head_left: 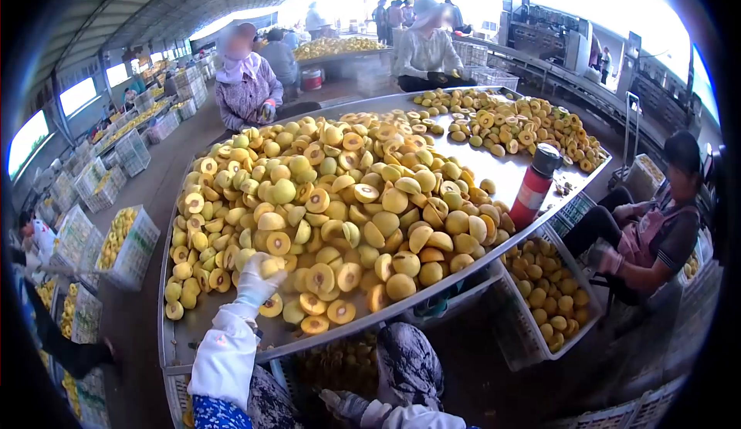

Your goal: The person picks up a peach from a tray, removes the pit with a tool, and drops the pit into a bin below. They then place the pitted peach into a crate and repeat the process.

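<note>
My left hand (257, 281), in a white glove, reaches over the near edge of the metal table (363, 322). Its fingers are closed round a yellow peach half (271, 266) at the front of the heap. Around it lie many cut yellow peaches (320, 278), some with the brown pit or its hollow facing up. Low over my lap is my right hand (346, 404), in a greyish glove, below the table edge. Its fingers look curled, and whatever they may hold is too dark to make out. Beneath the table, more peach halves (340, 363) lie in shadow between my knees.
A red flask (535, 186) with a dark lid stands on the table's right side. Beside the table is a crate (557, 305) full of peach halves. Co-workers sit at the far side and a person (656, 221) sits at right. Stacked crates (127, 248) line the left.
</note>
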The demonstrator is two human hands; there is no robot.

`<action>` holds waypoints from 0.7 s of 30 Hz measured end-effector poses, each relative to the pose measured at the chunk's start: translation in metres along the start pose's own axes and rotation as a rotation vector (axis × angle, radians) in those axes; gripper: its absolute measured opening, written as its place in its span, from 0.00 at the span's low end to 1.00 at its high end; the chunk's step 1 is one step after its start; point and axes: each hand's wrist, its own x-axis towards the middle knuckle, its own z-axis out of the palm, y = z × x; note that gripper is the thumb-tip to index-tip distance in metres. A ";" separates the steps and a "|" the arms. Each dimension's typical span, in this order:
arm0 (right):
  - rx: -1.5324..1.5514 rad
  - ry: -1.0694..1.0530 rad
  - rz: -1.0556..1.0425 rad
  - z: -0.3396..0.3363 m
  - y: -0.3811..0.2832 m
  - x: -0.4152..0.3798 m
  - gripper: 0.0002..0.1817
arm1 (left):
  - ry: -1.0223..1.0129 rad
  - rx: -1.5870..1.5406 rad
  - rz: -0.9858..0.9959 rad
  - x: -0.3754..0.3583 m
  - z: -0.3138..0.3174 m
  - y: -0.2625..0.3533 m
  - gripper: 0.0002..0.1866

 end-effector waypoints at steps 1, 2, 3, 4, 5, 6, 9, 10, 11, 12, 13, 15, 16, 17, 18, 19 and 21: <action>-0.035 0.015 -0.027 0.001 0.006 -0.001 0.19 | -0.027 -0.275 -0.173 -0.009 -0.007 0.004 0.23; -0.093 0.042 -0.061 0.001 0.014 0.001 0.19 | -0.052 -0.551 -0.352 -0.020 -0.014 0.006 0.20; -0.126 0.069 -0.101 0.004 0.016 0.000 0.19 | -0.045 -0.939 -0.309 -0.036 -0.022 0.004 0.14; -0.109 0.115 -0.155 0.007 0.019 -0.003 0.20 | -0.017 -1.166 -0.297 -0.053 -0.027 0.006 0.12; 0.001 0.162 -0.266 0.015 -0.004 -0.021 0.19 | 0.117 -0.833 0.006 -0.070 -0.023 0.000 0.13; 0.103 0.198 -0.383 0.023 -0.026 -0.039 0.18 | 0.121 -0.954 -0.050 -0.092 -0.027 0.006 0.16; -0.172 0.297 -0.753 0.018 -0.030 -0.027 0.17 | 0.041 -1.743 -0.494 -0.140 -0.038 0.030 0.24; -0.207 0.300 -0.681 0.020 -0.047 -0.038 0.16 | 0.025 -1.815 -0.478 -0.152 -0.034 0.027 0.25; -0.249 0.274 -0.674 0.022 -0.057 -0.045 0.16 | -0.026 -1.862 -0.481 -0.163 -0.031 0.028 0.25; -0.290 0.257 -0.677 0.023 -0.068 -0.051 0.15 | -0.091 -1.909 -0.475 -0.171 -0.031 0.028 0.25; -0.357 0.268 -0.667 0.027 -0.081 -0.060 0.15 | -0.172 -1.874 -0.431 -0.179 -0.027 0.017 0.25; -0.497 0.267 -0.692 0.033 -0.099 -0.071 0.10 | -0.027 -1.786 -0.423 -0.193 -0.016 0.020 0.26; -0.484 0.256 -0.637 0.035 -0.102 -0.072 0.10 | 0.036 -1.739 -0.414 -0.198 -0.010 0.023 0.26; -0.499 0.260 -0.694 0.038 -0.105 -0.071 0.10 | 0.069 -1.720 -0.379 -0.202 -0.005 0.023 0.26; -0.515 0.265 -0.754 0.040 -0.107 -0.070 0.09 | 0.052 -1.710 -0.376 -0.207 -0.003 0.025 0.25; -0.575 0.286 -0.809 0.039 -0.104 -0.066 0.10 | 0.036 -1.701 -0.372 -0.210 -0.004 0.031 0.24; -0.702 0.325 -0.922 0.037 -0.097 -0.057 0.10 | 0.028 -1.643 -0.368 -0.216 -0.002 0.032 0.22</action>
